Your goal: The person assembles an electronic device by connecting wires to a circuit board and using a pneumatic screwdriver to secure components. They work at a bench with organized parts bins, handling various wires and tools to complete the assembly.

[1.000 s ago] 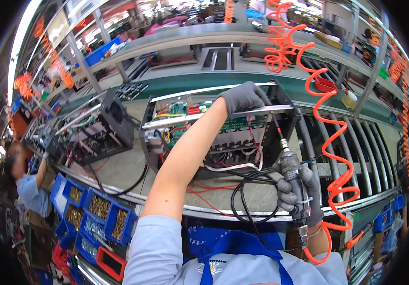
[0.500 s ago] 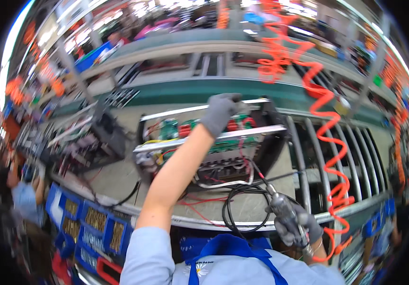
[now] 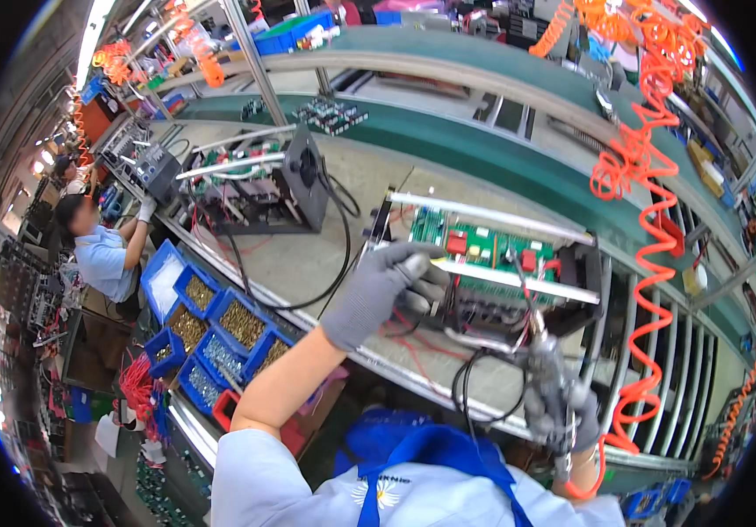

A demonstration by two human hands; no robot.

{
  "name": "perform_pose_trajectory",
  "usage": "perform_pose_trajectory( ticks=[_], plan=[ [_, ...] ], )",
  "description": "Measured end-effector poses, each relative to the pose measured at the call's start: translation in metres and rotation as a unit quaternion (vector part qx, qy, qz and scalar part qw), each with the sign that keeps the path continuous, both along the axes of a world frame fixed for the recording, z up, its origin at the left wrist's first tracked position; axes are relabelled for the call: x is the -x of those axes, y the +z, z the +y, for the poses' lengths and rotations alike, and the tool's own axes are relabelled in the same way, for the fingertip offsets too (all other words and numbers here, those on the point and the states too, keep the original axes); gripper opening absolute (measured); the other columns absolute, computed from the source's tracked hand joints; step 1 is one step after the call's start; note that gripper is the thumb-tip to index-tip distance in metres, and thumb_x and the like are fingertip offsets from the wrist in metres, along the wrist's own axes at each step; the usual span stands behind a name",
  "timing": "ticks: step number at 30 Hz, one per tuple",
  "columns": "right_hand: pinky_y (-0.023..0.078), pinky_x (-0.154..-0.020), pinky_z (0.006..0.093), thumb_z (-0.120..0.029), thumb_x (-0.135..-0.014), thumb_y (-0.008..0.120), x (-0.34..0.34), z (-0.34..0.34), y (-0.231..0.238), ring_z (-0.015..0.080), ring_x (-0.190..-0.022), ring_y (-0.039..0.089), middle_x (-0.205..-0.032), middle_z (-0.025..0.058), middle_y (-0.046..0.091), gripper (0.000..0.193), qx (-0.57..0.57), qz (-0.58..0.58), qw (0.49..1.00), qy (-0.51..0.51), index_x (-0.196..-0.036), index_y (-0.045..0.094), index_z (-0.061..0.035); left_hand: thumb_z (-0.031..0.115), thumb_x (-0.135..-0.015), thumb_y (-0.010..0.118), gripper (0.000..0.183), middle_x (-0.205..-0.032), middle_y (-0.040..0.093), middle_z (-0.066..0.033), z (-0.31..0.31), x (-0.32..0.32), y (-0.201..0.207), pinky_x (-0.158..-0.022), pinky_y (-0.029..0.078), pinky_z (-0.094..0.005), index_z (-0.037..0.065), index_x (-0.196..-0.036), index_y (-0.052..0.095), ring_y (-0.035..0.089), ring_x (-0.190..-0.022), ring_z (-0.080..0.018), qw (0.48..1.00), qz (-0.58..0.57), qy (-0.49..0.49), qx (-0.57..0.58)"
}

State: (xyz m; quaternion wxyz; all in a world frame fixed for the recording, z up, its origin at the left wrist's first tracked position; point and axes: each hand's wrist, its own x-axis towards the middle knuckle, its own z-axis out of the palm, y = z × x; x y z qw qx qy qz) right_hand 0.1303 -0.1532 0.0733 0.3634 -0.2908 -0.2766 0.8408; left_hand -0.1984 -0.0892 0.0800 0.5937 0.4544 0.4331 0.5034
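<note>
My left hand, in a grey glove, grips the near left corner of an open electronics chassis with green circuit boards and a metal frame. The chassis stands on the workbench in front of me. My right hand, also gloved, is shut on a pneumatic screwdriver, held upright with its tip at the chassis's near right side. An orange coiled air hose runs up from the tool to the overhead rail. A black cable loops below the chassis.
A second open chassis sits further left on the bench. Blue bins of screws hang along the bench's front edge. Another person in a light blue shirt works at the far left. Shelves and more orange hoses are overhead.
My left hand came off the top of the chassis and down to its near left corner. The view swung to the left. My right hand stays on the screwdriver.
</note>
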Motion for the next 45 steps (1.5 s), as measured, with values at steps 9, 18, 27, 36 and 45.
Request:
perform_pose_trajectory(
  ticks=[9, 18, 27, 36, 45],
  plan=[
    [0.051, -0.052, 0.0279, -0.018, -0.068, 0.075, 0.09, -0.052, -0.014, 0.014, -0.057, 0.061, -0.081, 0.0077, 0.059, 0.075, -0.045, -0.249, 0.966, -0.057, -0.132, 0.042, 0.0001, 0.012, -0.096, 0.054, 0.034, -0.099, 0.07, -0.0155, -0.036, 0.044, -0.014, -0.067, 0.057, -0.0258, -0.006, -0.124, 0.058, 0.069, -0.084, -0.0185, 0.971, 0.057, -0.222, 0.068],
    [0.048, -0.05, 0.0268, -0.018, -0.072, 0.076, 0.146, -0.075, -0.042, 0.0123, -0.057, 0.059, -0.079, 0.0048, 0.056, 0.076, -0.083, -0.322, 0.941, -0.067, -0.136, 0.039, 0.0001, 0.011, -0.092, 0.062, 0.022, -0.101, 0.072, -0.0071, 0.11, 0.041, -0.054, -0.084, 0.051, -0.0271, 0.003, -0.111, 0.07, 0.065, -0.091, -0.0133, 0.939, 0.2, -0.216, -0.179],
    [0.046, -0.05, 0.0261, -0.018, -0.072, 0.074, 0.165, -0.055, -0.064, 0.0113, -0.054, 0.056, -0.08, 0.0043, 0.054, 0.069, -0.062, -0.337, 0.934, -0.1, -0.131, 0.044, -0.0005, 0.012, -0.089, 0.065, 0.024, -0.099, 0.071, -0.0053, 0.148, 0.042, -0.085, -0.084, 0.048, -0.0259, 0.004, -0.111, 0.071, 0.061, -0.09, -0.0112, 0.901, 0.238, -0.337, -0.132],
    [0.05, -0.049, 0.0272, -0.018, -0.071, 0.073, 0.166, -0.054, -0.066, 0.0126, -0.055, 0.059, -0.078, 0.0058, 0.057, 0.066, -0.035, -0.286, 0.95, -0.122, -0.129, 0.044, -0.001, 0.005, -0.088, 0.063, 0.024, -0.097, 0.072, -0.0062, 0.147, 0.034, -0.082, -0.077, 0.05, -0.023, 0.005, -0.11, 0.072, 0.064, -0.086, -0.0103, 0.891, 0.285, -0.328, -0.134],
    [0.048, -0.054, 0.0259, -0.018, -0.072, 0.072, 0.176, -0.062, -0.072, 0.0116, -0.062, 0.057, -0.091, 0.0073, 0.059, 0.079, -0.068, -0.309, 0.928, -0.196, -0.142, 0.038, -0.0025, 0.04, -0.074, 0.074, 0.041, -0.082, 0.073, -0.0111, 0.143, 0.041, -0.08, -0.067, 0.051, -0.0331, 0.007, -0.098, 0.075, 0.066, -0.072, -0.0185, 0.862, 0.345, -0.289, -0.234]
  ],
)
